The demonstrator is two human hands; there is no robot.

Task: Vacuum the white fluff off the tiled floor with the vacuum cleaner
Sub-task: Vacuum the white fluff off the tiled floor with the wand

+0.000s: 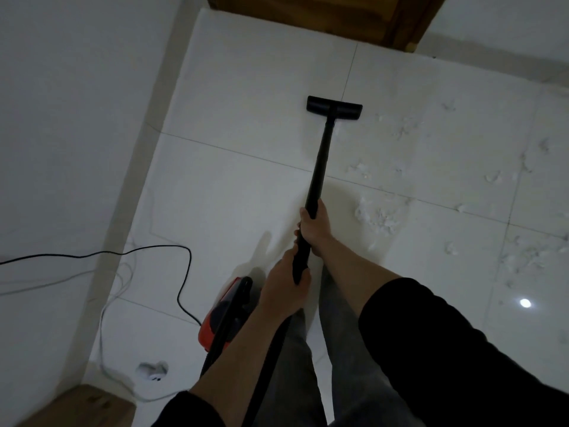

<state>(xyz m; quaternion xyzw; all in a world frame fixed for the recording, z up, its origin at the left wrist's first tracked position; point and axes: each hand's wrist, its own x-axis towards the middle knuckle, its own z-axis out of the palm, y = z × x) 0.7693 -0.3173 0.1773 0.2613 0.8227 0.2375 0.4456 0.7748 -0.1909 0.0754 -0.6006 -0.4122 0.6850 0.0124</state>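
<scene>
Over on the left a black power cord (181,285) snakes across the tiled floor (246,186) to the red vacuum cleaner (223,315) parked by the person's leg. Left hand (284,285) is wrapped around the low end of the black wand (318,167), right hand (314,224) clamped just above it, nozzle head (334,108) flat on a clean tile. White fluff (380,215) is scattered off to the right of the wand.

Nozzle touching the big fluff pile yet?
Apart. The head view shows the nozzle well up the floor from the fluff pile, with bare tile between them; the pile lies right of the wand.
</scene>
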